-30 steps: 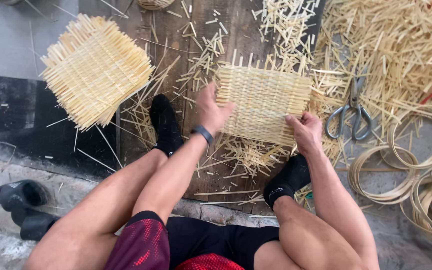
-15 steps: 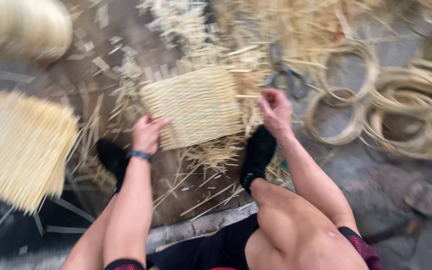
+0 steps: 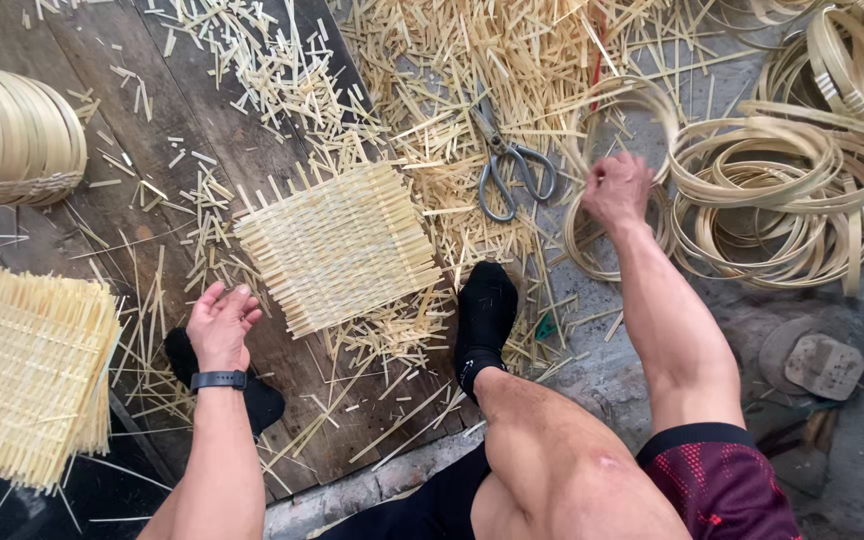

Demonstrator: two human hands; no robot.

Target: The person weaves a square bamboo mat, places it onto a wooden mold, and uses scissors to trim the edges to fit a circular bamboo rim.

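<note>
A square woven bamboo mat [image 3: 339, 246] lies flat on the dark wooden board between my feet in black socks. My left hand [image 3: 220, 326], with a black wristband, hovers with fingers apart just left of the mat's near corner and holds nothing. My right hand [image 3: 616, 187] reaches out to the right, its fingers closed on a thin bamboo hoop [image 3: 592, 225] at the edge of the hoop pile. Grey metal scissors [image 3: 504, 162] lie on loose strips between the mat and that hand.
A stack of woven mats [image 3: 27, 372] sits at the left edge, a round woven basket [image 3: 12, 135] above it. Several coiled bamboo hoops [image 3: 802, 170] fill the right side. Cut bamboo strips [image 3: 472, 70] litter the board. Flat stones [image 3: 817, 362] lie at the right.
Both hands have let go of the woven mat. My right hand moved right to the hoops, my left hand pulled back toward me. The view swung right.
</note>
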